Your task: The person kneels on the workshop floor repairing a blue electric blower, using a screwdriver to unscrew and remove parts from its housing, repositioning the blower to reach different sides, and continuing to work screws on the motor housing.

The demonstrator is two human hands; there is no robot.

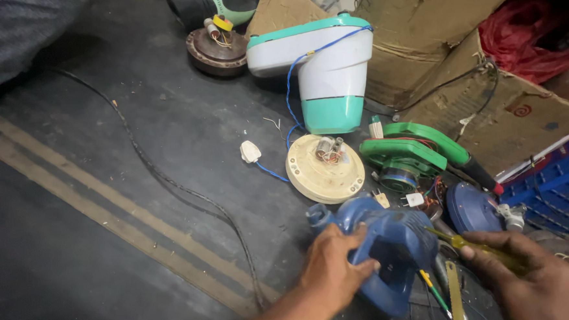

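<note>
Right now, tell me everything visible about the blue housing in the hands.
The blue housing looks like moulded plastic, rounded, with a short nozzle at its left end and a dark opening facing the camera. It lies on the dark floor. The left hand grips its near edge; the right hand points a yellow-handled screwdriver at its right side.

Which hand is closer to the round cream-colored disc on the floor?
Left. The left hand grips the blue housing just below the cream disc; the right hand, holding a yellow screwdriver, sits farther right.

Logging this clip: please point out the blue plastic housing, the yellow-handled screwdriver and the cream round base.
blue plastic housing [392, 239]: head view, on its upper shell.
yellow-handled screwdriver [480, 246]: head view, on the handle.
cream round base [318, 174]: head view, on its flat face.
</note>
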